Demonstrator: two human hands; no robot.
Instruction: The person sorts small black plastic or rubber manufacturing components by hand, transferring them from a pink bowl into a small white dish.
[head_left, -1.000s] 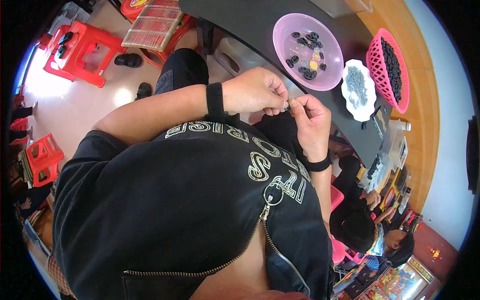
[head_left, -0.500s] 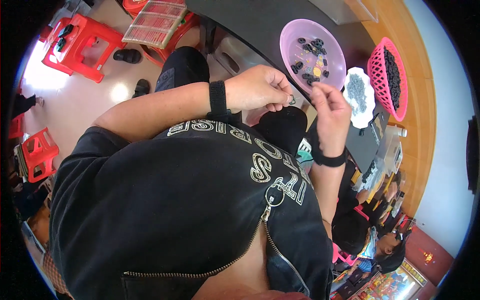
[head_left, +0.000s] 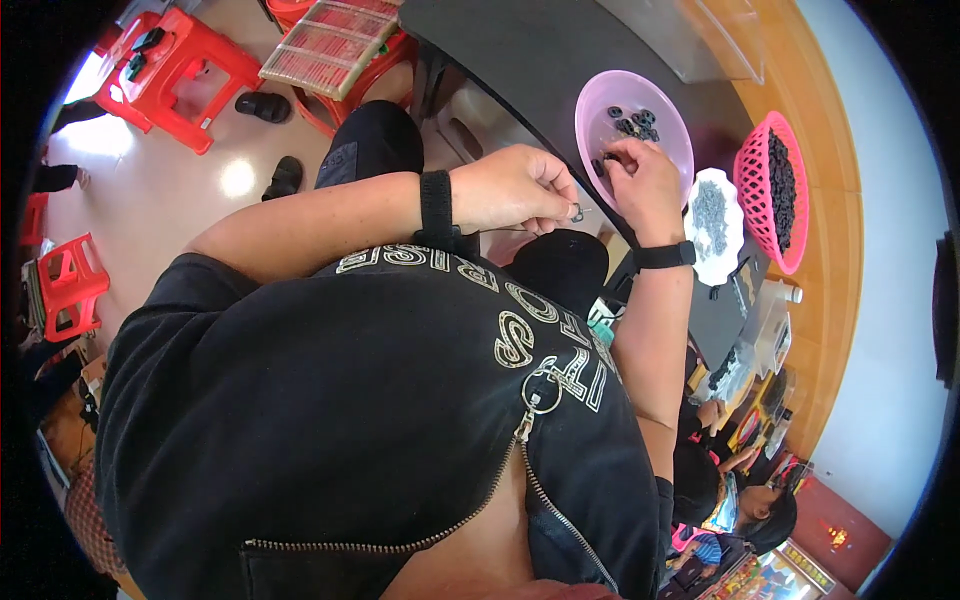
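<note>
My left hand (head_left: 515, 190) is closed in a pinch above my knee. Between its thumb and forefinger is a small dark part (head_left: 577, 213) with a thin metal pin sticking out. Over the near rim of a pink-lilac basin (head_left: 683, 140), my right hand (head_left: 645, 195) reaches in with bent fingers, closed on a small black part at the fingertips. Several black ring-shaped parts (head_left: 637, 124) lie in the basin beyond the fingers. My right hand hides much of the basin's near side.
Right of the basin, a white scalloped dish (head_left: 733, 232) holds small grey metal pieces. Beside it stands a pink lattice basket (head_left: 752, 185) full of black parts. All rest on a dark table (head_left: 520, 45). Another person (head_left: 765, 510) sits at lower right; red stools (head_left: 190, 75) stand at left.
My right hand has moved up and away from my left hand into the basin, its fingertips now at the black parts. My left hand still holds its small part. The view has shifted slightly.
</note>
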